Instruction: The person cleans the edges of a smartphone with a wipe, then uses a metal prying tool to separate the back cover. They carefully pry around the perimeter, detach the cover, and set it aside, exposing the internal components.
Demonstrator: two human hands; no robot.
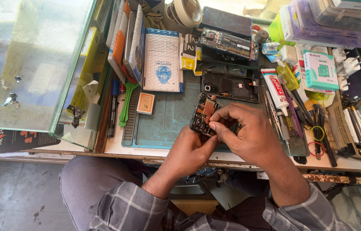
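Seated at a cluttered repair bench, a person's left hand [191,149] grips an opened phone [204,114] tilted up for access, while right hand [244,134] fingertips pinch closed on its lower edge; a black frame [231,87] lies just beyond the fingers.

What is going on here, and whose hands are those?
The picture comes from a camera worn on a person's head, looking down, so you see that person's own two hands and lap. The left hand holds an opened phone with its insides showing. The right hand pinches at something tiny on it, too small to tell. Below lies a blue-green mat on a table. Further back are another opened phone, a black phone frame, a glue tube, a green plastic tool and a small orange box. A glass case stands at the left.
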